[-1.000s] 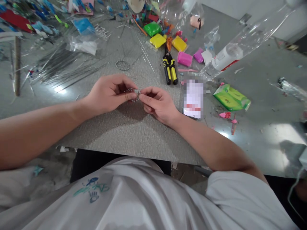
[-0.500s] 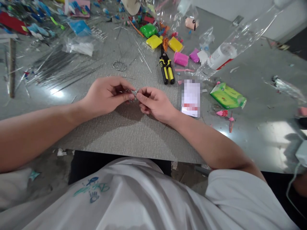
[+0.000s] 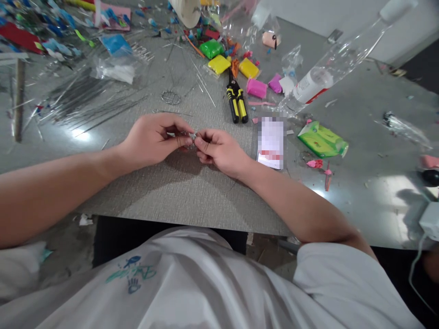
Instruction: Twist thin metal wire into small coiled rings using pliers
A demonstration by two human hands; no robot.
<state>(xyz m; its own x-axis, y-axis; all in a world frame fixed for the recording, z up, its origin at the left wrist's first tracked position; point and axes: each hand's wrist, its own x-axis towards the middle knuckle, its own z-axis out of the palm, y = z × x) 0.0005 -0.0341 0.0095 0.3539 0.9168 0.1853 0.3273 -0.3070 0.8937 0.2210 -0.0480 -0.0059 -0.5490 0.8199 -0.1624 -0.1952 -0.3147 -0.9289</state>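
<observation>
Between my fingertips, above the grey table (image 3: 164,196), is a small piece of bent silvery wire (image 3: 192,135), mostly covered by the fingers. My left hand (image 3: 156,138) pinches it from the left with thumb and forefinger. From the right, my right hand (image 3: 221,150) grips its other end, the fingers curled under. The two hands almost touch. Beyond them lies a flat round wire mesh shape (image 3: 170,97). Black and yellow pliers (image 3: 236,101) rest on the table past my right hand, and a phone (image 3: 270,142) with a blurred screen lies to its right.
Many loose wires (image 3: 99,105) spread over the left side, near a wooden stick (image 3: 19,100). Coloured clay packets (image 3: 219,64) sit at the back. A clear bottle (image 3: 313,84) lies slanted at the right, with a green packet (image 3: 323,139) nearer. The table's front edge runs close to my body.
Both hands keep their pinch on the wire, with only slight finger movement. The whole view has shifted a little; nothing on the table has visibly been moved.
</observation>
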